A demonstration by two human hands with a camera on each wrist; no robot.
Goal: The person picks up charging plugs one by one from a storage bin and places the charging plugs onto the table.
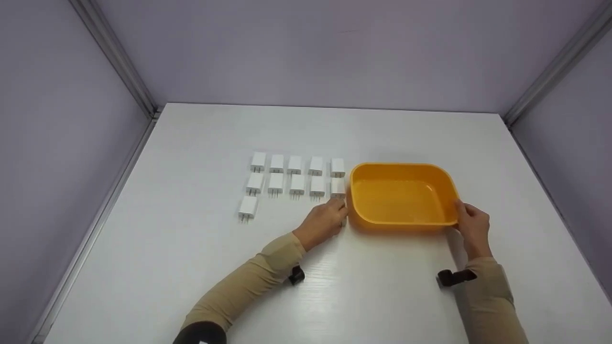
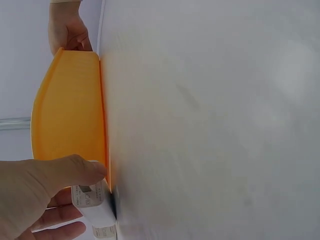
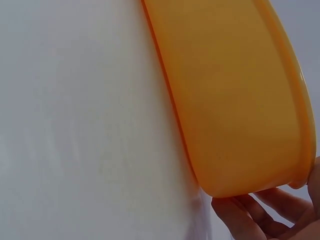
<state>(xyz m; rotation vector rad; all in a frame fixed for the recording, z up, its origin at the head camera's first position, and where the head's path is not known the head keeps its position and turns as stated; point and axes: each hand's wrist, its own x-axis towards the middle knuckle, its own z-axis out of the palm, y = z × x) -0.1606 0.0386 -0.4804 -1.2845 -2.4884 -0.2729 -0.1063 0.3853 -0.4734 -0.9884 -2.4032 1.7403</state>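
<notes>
My left hand (image 1: 322,223) is at the near end of the right-hand column of white plug chargers, just left of an orange plastic basin (image 1: 399,224). In the left wrist view its thumb and fingers pinch a white charger (image 2: 95,205) with printed text on its end, low against the table. Another charger (image 2: 104,232) sits right behind that one. Toward the right, my right hand (image 1: 473,227) grips the basin's right end by the rim. In the right wrist view, fingers (image 3: 237,217) lie against the basin's outer wall, while the thumb is mostly cut off.
Several white chargers stand in two rows left of the basin, prongs toward me, with a lone charger (image 1: 247,207) in front at the left. The white table (image 1: 382,286) is bounded by pale panels (image 1: 315,57) at the back and sides.
</notes>
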